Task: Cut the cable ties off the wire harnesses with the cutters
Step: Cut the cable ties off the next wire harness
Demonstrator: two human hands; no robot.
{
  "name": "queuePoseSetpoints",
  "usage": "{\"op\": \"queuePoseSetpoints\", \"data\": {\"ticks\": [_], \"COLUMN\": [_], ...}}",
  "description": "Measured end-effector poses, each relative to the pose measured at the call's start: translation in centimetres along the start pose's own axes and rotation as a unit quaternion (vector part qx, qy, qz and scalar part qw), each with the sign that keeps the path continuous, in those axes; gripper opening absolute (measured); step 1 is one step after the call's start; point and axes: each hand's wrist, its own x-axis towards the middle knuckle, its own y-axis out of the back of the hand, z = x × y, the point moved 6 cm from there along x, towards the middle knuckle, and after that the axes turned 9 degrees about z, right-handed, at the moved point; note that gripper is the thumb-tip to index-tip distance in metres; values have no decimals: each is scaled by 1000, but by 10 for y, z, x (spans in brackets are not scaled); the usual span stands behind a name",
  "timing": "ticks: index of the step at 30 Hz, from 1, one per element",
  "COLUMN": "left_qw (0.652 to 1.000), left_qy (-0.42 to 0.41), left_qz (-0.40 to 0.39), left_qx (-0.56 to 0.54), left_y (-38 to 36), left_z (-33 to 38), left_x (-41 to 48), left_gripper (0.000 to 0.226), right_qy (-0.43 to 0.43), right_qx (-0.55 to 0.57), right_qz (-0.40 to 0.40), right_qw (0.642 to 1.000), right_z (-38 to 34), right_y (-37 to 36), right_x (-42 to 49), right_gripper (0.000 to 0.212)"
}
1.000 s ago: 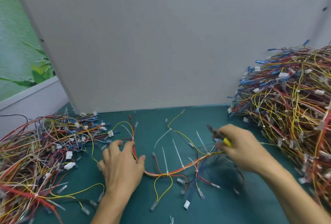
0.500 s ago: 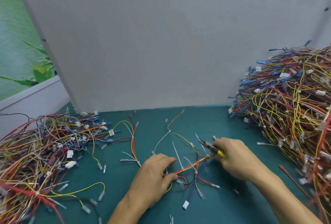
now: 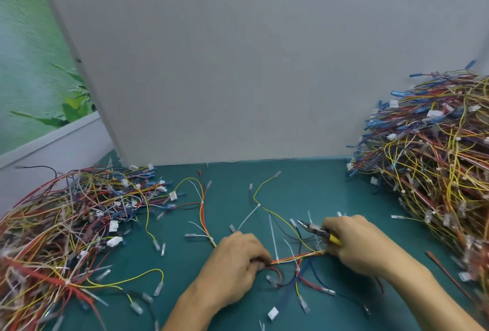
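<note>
A wire harness [image 3: 293,258] of red, orange and yellow wires lies on the green mat between my hands, with several white cable ties [image 3: 274,240] sticking up from it. My left hand [image 3: 235,264] pinches the harness at its left end. My right hand [image 3: 354,244] grips the yellow-handled cutters [image 3: 316,230], whose jaws point left above the wires, and its lower fingers also touch the harness's right end.
A tall heap of harnesses [image 3: 434,169] fills the right side. A lower, spread-out pile [image 3: 66,227] covers the left. A grey board [image 3: 238,66] stands upright at the back. Loose wires, connectors and a red tie [image 3: 447,277] lie around on the mat [image 3: 317,185].
My left hand has moved from the left pile rightwards onto the harness and pinched it. My right hand with the cutters has come down and closer to the harness.
</note>
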Motion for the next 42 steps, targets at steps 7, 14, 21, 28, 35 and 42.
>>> {"op": "queuePoseSetpoints", "data": {"ticks": [7, 14, 21, 28, 35, 42], "left_qw": [920, 915, 957, 954, 957, 953], "left_qy": [103, 346, 264, 266, 251, 264], "left_qz": [378, 112, 54, 38, 39, 134], "left_qx": [-1, 175, 107, 136, 142, 58], "left_y": [71, 40, 26, 33, 34, 51], "left_z": [-22, -90, -71, -71, -69, -68], "left_x": [-5, -11, -4, -9, -9, -9], "left_gripper": [24, 48, 50, 39, 30, 25], "right_qy": [26, 26, 12, 8, 17, -33], "right_qx": [-10, -12, -7, -18, 70, 114], "right_qz": [-2, -28, -22, -3, 77, 67], "right_qw": [1000, 999, 1000, 1000, 994, 991], "right_z": [-2, -2, -2, 0, 1, 11], "right_y": [9, 7, 5, 9, 47, 43], "right_x": [0, -3, -4, -3, -4, -5], "right_gripper": [19, 12, 17, 16, 10, 20]}}
